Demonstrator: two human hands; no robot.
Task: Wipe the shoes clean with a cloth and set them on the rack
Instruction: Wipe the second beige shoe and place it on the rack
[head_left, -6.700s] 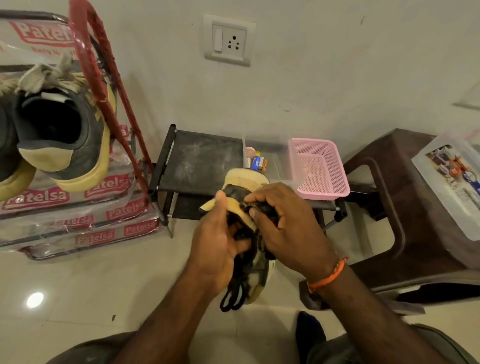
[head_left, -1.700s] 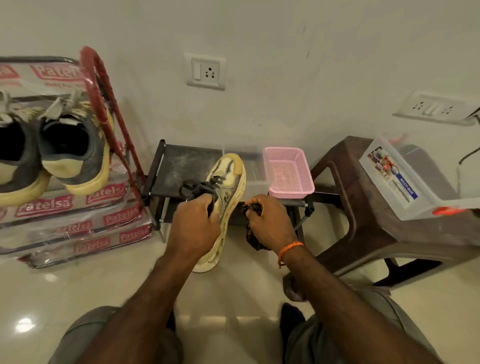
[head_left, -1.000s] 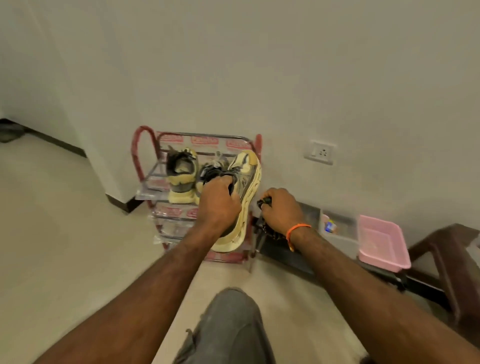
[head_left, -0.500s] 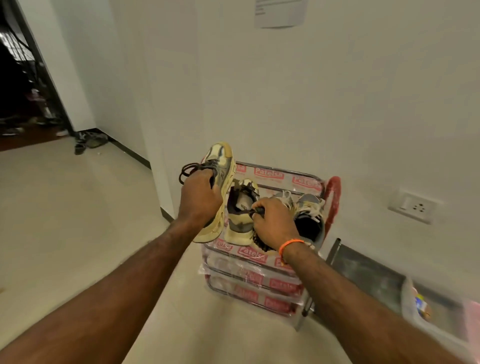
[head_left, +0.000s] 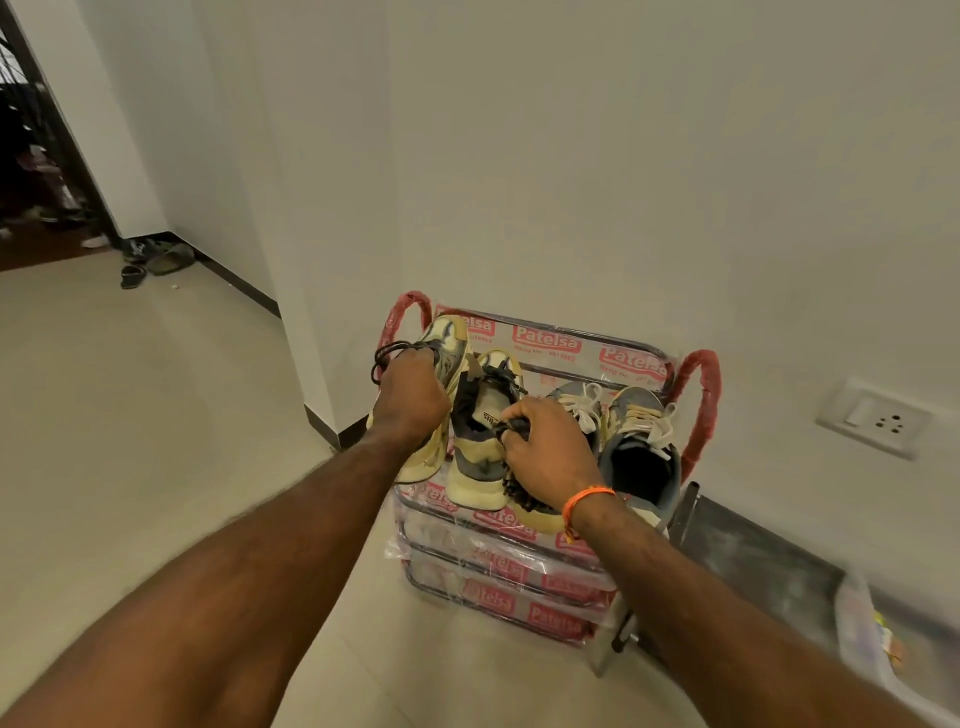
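Both hands are busy at the rack (head_left: 582, 345); the left hand (head_left: 410, 402) grips a yellow-soled shoe (head_left: 447, 353) by its upper, fingers curled round the laces, holding it toe-up over the rack's left end, apparently still off the shelf; the right hand (head_left: 548, 449) is closed round a dark cloth (head_left: 514, 488), resting by the matching shoe (head_left: 480, 441) already standing on the top shelf; two grey shoes (head_left: 639, 441) sit further right; the wiping of this one looks done and the placing is in hand; next, I judge, the shoe must be lowered flat into the gap left of its mate and released.
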